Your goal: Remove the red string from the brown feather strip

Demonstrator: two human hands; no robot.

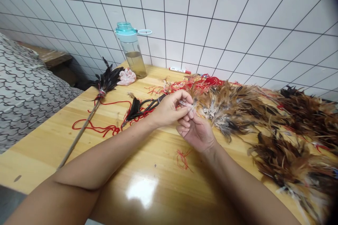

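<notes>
My left hand (169, 109) and my right hand (199, 132) meet above the middle of the table, their fingers closed in pinches. Between the fingertips is a feather (190, 108), of which a pale, thin quill and some whitish fluff show. Its full outline blends into the brown feathers behind. Just beyond my right hand spreads a pile of brown and grey feathers (232, 107). Left of my left hand lie scissors (136, 109) with black handles, tangled with red cord (92, 126). Below the hands is a small tangle of red thread (183, 159) on the table.
A stick (79, 135) with black feathers (107, 79) tied on lies at left. Behind stand a water bottle (136, 61) and a pink scrunchie (126, 76). A marker (179, 70) and red threads (208, 80) lie near the tiled wall. More feather bundles (287, 158) cover the right side.
</notes>
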